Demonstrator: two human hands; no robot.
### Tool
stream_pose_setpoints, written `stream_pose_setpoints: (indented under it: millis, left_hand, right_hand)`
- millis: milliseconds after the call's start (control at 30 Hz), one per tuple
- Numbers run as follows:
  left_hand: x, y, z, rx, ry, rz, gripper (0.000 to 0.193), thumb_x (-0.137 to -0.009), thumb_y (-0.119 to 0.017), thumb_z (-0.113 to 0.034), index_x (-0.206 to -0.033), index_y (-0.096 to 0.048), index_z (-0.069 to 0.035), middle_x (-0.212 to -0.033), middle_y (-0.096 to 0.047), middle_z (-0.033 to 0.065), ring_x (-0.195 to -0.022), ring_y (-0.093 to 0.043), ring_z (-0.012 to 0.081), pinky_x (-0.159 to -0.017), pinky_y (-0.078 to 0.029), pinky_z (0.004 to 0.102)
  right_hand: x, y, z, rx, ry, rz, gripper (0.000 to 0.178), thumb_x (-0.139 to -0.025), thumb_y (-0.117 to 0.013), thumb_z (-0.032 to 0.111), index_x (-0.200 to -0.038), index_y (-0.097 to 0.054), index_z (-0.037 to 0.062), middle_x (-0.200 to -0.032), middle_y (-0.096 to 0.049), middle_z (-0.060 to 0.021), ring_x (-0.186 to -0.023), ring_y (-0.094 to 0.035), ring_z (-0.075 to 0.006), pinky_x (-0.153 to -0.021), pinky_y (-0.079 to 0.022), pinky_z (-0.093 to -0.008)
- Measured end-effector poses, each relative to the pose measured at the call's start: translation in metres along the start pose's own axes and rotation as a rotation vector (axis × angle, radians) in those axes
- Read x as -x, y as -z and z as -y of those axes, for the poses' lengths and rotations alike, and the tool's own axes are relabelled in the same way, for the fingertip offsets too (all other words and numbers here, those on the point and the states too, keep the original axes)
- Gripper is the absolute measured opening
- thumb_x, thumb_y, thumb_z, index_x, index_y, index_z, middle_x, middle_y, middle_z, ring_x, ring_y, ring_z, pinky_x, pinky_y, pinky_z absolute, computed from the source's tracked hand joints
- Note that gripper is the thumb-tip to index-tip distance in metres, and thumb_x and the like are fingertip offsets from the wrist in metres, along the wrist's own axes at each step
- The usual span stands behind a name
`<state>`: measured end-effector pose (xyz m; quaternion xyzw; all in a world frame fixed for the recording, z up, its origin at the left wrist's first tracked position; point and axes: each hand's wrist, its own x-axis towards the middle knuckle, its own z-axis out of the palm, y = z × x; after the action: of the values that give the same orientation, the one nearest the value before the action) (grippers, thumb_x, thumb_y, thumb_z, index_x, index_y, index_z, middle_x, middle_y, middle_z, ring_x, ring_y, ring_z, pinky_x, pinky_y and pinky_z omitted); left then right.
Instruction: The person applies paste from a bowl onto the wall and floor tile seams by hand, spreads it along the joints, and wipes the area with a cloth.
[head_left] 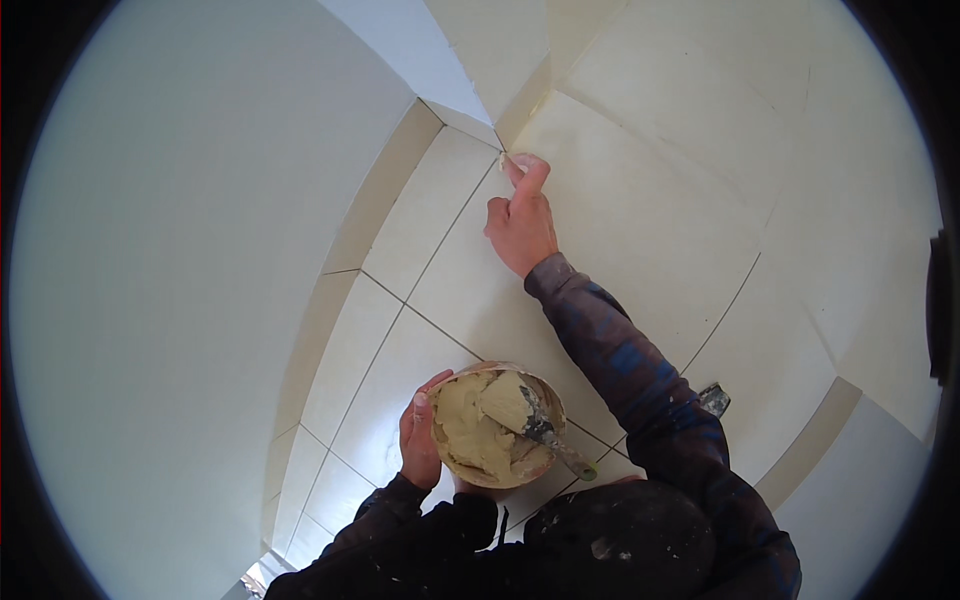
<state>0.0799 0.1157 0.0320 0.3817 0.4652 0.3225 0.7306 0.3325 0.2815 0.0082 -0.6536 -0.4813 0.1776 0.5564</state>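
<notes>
My left hand (421, 448) grips the side of a round bucket (552, 392) near my body, fingers against its outer wall. Cream-coloured grout paste (462, 425) fills much of the bucket. A putty knife (538, 428) leans in it, its blade coated with paste and its handle over the near right rim. My right hand (523, 222) reaches far forward to the floor tiles (450, 240). Its fingers are bent, and a small pale dab of grout (503, 160) shows at the fingertips, by the joint near the wall corner.
A pale wall (190, 260) with a tile skirting (385, 185) runs along the left. Ahead, a wall corner (500, 60) juts out. Dark joints cross the tiles on the left. A small dark object (714, 400) lies beyond my right forearm. More skirting (810, 440) stands at the right.
</notes>
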Motion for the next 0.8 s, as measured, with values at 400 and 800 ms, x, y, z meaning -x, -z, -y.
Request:
stream_pose_setpoints:
  millis: [400,800]
  left_hand:
    - [-0.003,0.006,-0.007,-0.038,-0.033,-0.014,0.063,-0.106,-0.032,-0.046,-0.138,-0.044,0.007,-0.13,-0.057,0.0193,-0.12,-0.056,0.0257,-0.104,-0.045,0.0359]
    - [-0.01,0.02,-0.029,-0.192,-0.065,-0.059,0.07,-0.105,-0.027,-0.052,-0.139,-0.042,0.007,-0.132,-0.055,0.0219,-0.122,-0.056,0.0292,-0.104,-0.044,0.0387]
  right_hand:
    - [-0.083,0.058,-0.019,0.498,-0.024,-0.04,0.053,-0.085,-0.056,0.004,-0.126,-0.024,-0.0025,-0.123,-0.058,-0.0293,-0.09,-0.066,-0.0441,-0.082,-0.052,-0.0502]
    - [-0.077,0.056,-0.046,0.304,0.006,-0.227,0.046,-0.084,-0.05,-0.001,-0.123,-0.025,-0.0011,-0.12,-0.058,-0.0308,-0.106,-0.06,-0.0469,-0.091,-0.048,-0.0501]
